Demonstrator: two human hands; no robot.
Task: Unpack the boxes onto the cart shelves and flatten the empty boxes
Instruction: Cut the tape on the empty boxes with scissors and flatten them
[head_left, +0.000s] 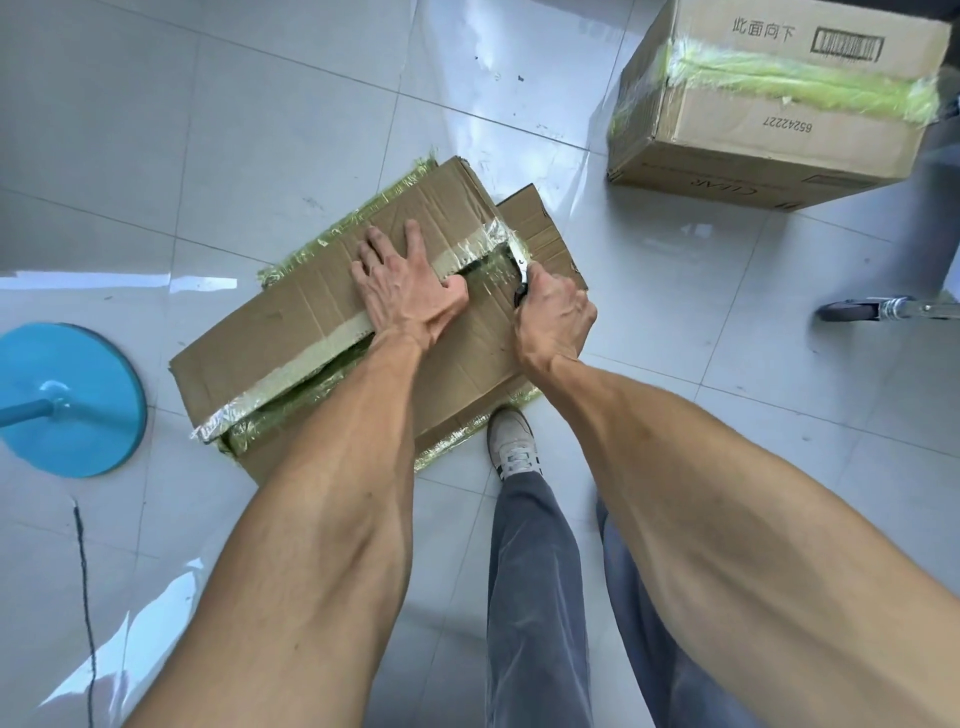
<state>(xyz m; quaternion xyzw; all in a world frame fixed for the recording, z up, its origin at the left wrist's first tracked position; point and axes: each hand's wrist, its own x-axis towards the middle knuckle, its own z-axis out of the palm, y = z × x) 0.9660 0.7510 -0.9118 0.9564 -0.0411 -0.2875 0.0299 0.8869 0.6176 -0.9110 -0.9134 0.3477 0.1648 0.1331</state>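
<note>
— Why is the left hand (402, 283) spread flat on the taped cardboard box (291, 332)?

— It looks like a brace. The fingers lie straight across the far flap and the thumb sits at the seam, holding nothing, so the lid probably stays put while the other hand cuts. The box itself lies on the tiled floor (208, 130) right in front of the person's shoe (511, 441).

— And the right hand (553, 322)?

— Its fingers are curled tightly round the handle of a small knife (521, 270), with the blade at the far end of the seam, where the pale tape strip (337, 343) folds over the edge (the green wrap underneath shows through the gap). Holding it low and close likely keeps the cut shallow, away from the contents.

— Is the box open yet?

— The seam gapes, but the flaps are still down; nothing is unpacked.

— Anything else waiting?

— A second sealed box (769, 98) stands well apart at the upper right, near a cart caster (860, 309). A blue round base (67, 400) sits to the left.
</note>
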